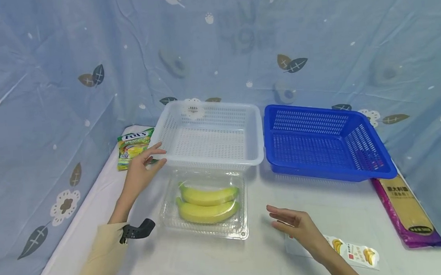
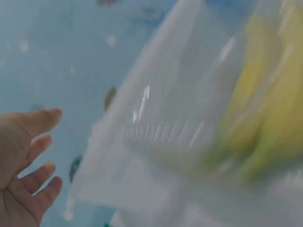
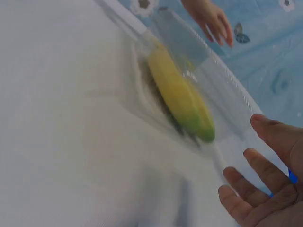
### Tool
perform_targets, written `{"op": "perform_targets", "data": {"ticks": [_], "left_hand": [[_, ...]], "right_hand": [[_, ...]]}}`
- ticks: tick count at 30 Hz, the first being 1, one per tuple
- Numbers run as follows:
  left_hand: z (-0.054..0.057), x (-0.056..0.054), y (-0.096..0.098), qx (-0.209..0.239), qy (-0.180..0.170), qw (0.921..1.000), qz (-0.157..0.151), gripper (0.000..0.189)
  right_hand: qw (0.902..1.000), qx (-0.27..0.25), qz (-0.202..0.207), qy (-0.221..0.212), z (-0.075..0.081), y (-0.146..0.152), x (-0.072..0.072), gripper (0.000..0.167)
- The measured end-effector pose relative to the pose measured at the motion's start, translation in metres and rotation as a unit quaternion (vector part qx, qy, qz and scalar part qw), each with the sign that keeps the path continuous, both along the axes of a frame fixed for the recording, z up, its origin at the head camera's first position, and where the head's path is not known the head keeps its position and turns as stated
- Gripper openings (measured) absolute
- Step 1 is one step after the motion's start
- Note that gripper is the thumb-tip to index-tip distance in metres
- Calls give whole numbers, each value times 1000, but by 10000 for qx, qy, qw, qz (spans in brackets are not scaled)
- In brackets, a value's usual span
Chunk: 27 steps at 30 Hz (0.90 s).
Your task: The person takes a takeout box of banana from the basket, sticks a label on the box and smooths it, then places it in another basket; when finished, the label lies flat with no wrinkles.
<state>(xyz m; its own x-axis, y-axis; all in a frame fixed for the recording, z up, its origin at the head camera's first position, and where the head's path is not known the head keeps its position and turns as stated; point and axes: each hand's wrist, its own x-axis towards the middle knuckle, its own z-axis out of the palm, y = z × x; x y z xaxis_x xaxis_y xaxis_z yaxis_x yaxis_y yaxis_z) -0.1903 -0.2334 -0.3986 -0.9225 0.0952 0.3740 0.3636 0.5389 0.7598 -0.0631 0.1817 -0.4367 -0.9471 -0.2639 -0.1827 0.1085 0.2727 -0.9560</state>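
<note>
A clear plastic clamshell box (image 1: pixel 231 229) with its lid down lies on the white table, and two yellow bananas (image 1: pixel 210 211) with greenish tips lie side by side inside. Beyond it and to its left, my left hand (image 1: pixel 139 172) hangs with thumb and fingers apart, overlapping the near left corner of the white basket (image 1: pixel 254 160) in the head view. It holds nothing. My right hand (image 1: pixel 299 230) is to the right of the box, fingers loosely bent and holding nothing. Partly hidden under that hand and forearm is a sheet of banana stickers (image 1: pixel 354 251).
A blue basket (image 1: pixel 324 174) stands right of the white one. A purple pack of pasta (image 1: pixel 405 209) lies at the right table edge, partly under the blue basket's corner. At the back left is a green Fox's candy bag (image 1: pixel 130 151). Patterned blue cloth (image 1: pixel 213 47) walls in the table.
</note>
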Motion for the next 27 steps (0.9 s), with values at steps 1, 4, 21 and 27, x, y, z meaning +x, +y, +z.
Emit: {"op": "perform_targets", "data": {"ticks": [1,4,21,27], "left_hand": [[1,6,5,107,25,9999,-38,23],[2,26,24,449,-19,9987,-241,22],[-15,81,143,1776,-1252,9562,-1960,27],[-18,94,195,1871,-1743,9284,-2698,28]], "right_hand": [[10000,-2,-69,1,-2,3,1,44],[9993,-108,-325,-157,-11,14,5,45],[9942,-264,-987,344,-38,66,32,45],[9902,-294,-1306,397,-40,80,41,43]]}}
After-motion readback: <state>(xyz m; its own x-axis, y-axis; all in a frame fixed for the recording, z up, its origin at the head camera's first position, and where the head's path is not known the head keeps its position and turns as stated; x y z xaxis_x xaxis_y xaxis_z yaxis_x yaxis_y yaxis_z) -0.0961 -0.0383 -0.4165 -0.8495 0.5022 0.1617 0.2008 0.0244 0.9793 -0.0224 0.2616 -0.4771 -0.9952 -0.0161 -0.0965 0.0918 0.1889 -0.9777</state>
